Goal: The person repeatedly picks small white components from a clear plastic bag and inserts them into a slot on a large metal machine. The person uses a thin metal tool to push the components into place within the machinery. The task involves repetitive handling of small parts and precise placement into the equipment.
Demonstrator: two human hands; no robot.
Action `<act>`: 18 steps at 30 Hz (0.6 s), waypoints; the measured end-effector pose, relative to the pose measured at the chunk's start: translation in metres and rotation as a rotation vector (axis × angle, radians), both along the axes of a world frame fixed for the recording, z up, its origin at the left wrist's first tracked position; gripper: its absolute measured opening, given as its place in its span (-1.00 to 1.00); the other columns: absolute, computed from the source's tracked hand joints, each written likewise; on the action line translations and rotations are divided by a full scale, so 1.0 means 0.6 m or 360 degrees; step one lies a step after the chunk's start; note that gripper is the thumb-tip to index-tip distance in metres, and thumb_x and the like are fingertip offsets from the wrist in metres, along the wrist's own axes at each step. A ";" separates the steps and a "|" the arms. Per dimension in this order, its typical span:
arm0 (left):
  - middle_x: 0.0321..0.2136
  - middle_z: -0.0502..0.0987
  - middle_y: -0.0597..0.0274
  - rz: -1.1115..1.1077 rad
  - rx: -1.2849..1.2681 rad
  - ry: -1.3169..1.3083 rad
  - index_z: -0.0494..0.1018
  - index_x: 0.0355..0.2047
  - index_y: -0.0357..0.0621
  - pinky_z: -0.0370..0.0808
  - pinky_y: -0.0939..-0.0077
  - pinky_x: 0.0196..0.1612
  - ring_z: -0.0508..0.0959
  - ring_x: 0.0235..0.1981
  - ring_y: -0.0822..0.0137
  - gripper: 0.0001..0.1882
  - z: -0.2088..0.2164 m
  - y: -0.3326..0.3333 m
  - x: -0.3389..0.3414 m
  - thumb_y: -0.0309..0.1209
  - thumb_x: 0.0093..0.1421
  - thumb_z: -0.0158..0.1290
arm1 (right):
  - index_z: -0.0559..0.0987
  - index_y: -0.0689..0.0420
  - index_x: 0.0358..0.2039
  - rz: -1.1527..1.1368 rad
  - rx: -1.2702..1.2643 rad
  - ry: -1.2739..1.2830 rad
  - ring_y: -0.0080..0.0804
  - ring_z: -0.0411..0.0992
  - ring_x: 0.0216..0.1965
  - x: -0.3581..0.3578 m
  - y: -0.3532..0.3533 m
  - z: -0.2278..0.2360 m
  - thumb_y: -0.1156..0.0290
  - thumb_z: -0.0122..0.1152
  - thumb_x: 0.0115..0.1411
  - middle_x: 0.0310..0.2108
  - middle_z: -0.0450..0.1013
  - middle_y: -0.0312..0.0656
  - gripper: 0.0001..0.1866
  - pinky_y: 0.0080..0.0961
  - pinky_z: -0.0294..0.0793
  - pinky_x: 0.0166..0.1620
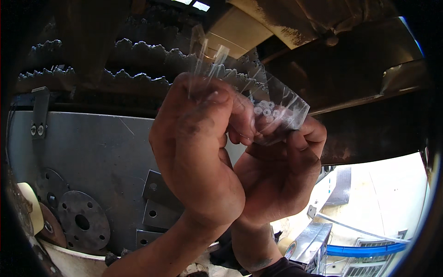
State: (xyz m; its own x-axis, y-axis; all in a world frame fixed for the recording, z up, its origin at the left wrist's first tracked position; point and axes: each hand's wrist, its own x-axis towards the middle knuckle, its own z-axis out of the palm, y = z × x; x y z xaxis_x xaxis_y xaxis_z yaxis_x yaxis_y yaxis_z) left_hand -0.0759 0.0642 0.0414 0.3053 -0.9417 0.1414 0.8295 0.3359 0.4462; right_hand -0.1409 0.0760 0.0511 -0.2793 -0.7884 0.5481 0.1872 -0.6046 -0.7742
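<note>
Steel sheet panel (92,147): grey, scratched, upright behind the hands and filling the left middle of the view; a slotted bracket with two bolts (38,121) hangs at its upper left corner.

Toothed blades or gear edges (134,55): dark, stacked in rows across the top left, above the panel.

Rusty beam (369,97): brown, running across the upper right.

Round flange (83,222): dark steel disc with a centre hole and a ring of small holes, leaning against the panel at lower left, beside a second rusty disc (50,226) and a pale roll (30,205).

Square plates (159,203): three grey drilled pieces stacked just below the left forearm.

Left hand (198,157): raised in front of the panel, knuckles toward the camera, its grip closed, thumb and fingers pinching the upper edge of the bag, seemingly to keep the mouth steady.

Right hand (281,175): behind and just to the right of the left, touching it at the heel; its grip is clamped on the lower side of the bag, fingers curled over it, likely so that the contents stay bunched in one corner.

Clear plastic bag (277,111): small, crumpled, transparent, held up between both hands at the centre of the view; its loose top edge (207,55) sticks upward.

Small parts (266,111): a cluster of pale ring-shaped pieces, like little washers or nuts, inside the bag; the exact kind is too small to tell.
</note>
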 end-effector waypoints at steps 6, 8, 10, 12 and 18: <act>-0.53 0.37 0.17 -0.0038 -0.0030 0.0039 0.29 -0.39 -0.22 0.32 0.53 -0.37 0.38 -0.50 0.37 -0.74 -0.002 0.000 0.002 -0.28 0.22 -0.28 | 0.35 0.31 -0.27 -0.0030 0.0000 0.0006 -0.46 0.37 -0.35 0.003 0.001 0.001 0.50 0.01 0.14 -0.39 0.43 -0.02 -0.83 -0.55 0.32 -0.19; -0.54 0.37 0.17 0.0020 0.0037 -0.0057 0.29 -0.39 -0.22 0.32 0.54 -0.36 0.38 -0.50 0.37 -0.74 0.004 0.002 0.002 -0.28 0.22 -0.28 | 0.35 0.31 -0.27 -0.0036 0.0016 0.0004 -0.46 0.37 -0.35 0.003 0.002 0.001 0.50 0.01 0.14 -0.38 0.43 -0.02 -0.83 -0.56 0.32 -0.20; -0.54 0.37 0.17 0.0027 0.0044 -0.0093 0.29 -0.39 -0.22 0.32 0.54 -0.36 0.38 -0.50 0.37 -0.74 0.003 0.002 0.001 -0.28 0.22 -0.28 | 0.34 0.31 -0.26 -0.0055 0.0036 0.0016 -0.46 0.36 -0.35 0.000 0.003 0.001 0.50 0.01 0.14 -0.38 0.43 -0.02 -0.82 -0.56 0.32 -0.20; -0.54 0.37 0.17 -0.0013 0.0002 -0.0058 0.30 -0.38 -0.22 0.33 0.54 -0.36 0.39 -0.50 0.37 -0.74 -0.002 0.000 0.002 -0.28 0.22 -0.28 | 0.34 0.31 -0.26 -0.0036 0.0032 0.0008 -0.46 0.36 -0.34 -0.001 0.002 0.001 0.50 0.00 0.14 -0.38 0.43 -0.01 -0.82 -0.56 0.32 -0.20; -0.54 0.37 0.17 -0.0002 0.0042 -0.0144 0.30 -0.36 -0.24 0.34 0.54 -0.36 0.40 -0.50 0.36 -0.74 0.001 0.003 0.007 -0.29 0.22 -0.28 | 0.34 0.32 -0.27 0.0004 0.0026 -0.0019 -0.42 0.38 -0.34 0.006 0.002 0.004 0.51 -0.03 0.15 -0.38 0.43 0.01 -0.83 -0.53 0.35 -0.19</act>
State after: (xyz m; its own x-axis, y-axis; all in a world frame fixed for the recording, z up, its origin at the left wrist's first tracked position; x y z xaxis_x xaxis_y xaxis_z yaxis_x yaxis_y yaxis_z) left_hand -0.0718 0.0659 0.0418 0.2913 -0.9458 0.1435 0.7856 0.3221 0.5283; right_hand -0.1372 0.0773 0.0537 -0.2838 -0.7979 0.5318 0.1979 -0.5914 -0.7817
